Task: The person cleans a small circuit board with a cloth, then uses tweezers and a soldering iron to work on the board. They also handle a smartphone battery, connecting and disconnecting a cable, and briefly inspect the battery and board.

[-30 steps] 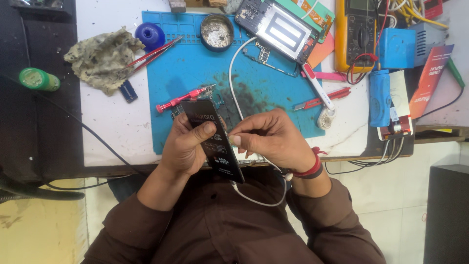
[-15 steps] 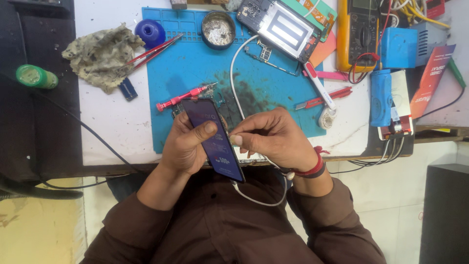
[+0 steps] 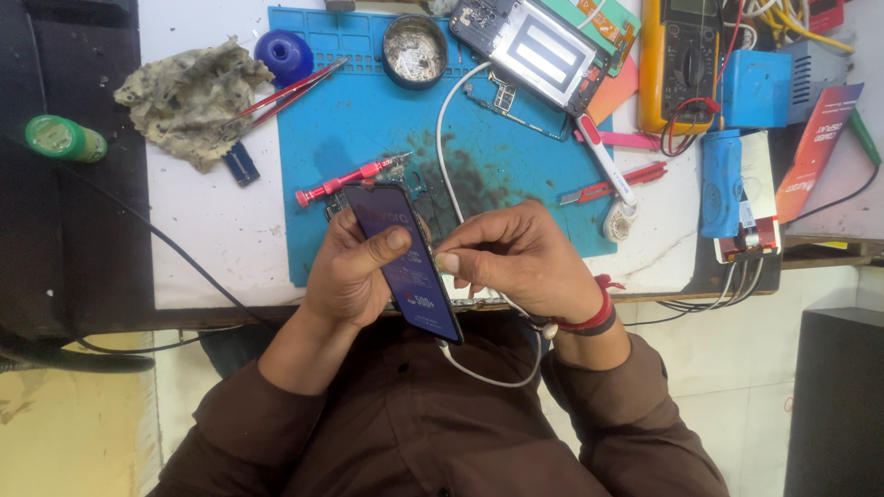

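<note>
Since a second ago, the smartphone (image 3: 405,262) has been turned slightly, its lit screen now facing up. It is clasped in the left hand (image 3: 348,276), thumb laid across the glass, while its right edge is pinched by the right hand (image 3: 516,258), possibly around a small tool. A white cable (image 3: 488,375) trails below, above the blue mat (image 3: 368,120) on the table (image 3: 212,221).

There are two hands: the left hand (image 3: 345,276) and the right hand (image 3: 516,262). They hold one lit phone (image 3: 410,262). One more phone with its back open (image 3: 539,46) lies on one blue mat (image 3: 368,120). There is one red screwdriver (image 3: 345,181), one crumpled cloth (image 3: 189,92), one round tin (image 3: 414,51), one yellow meter (image 3: 681,55), one green bottle (image 3: 63,138) and one white cable (image 3: 442,138).
</note>
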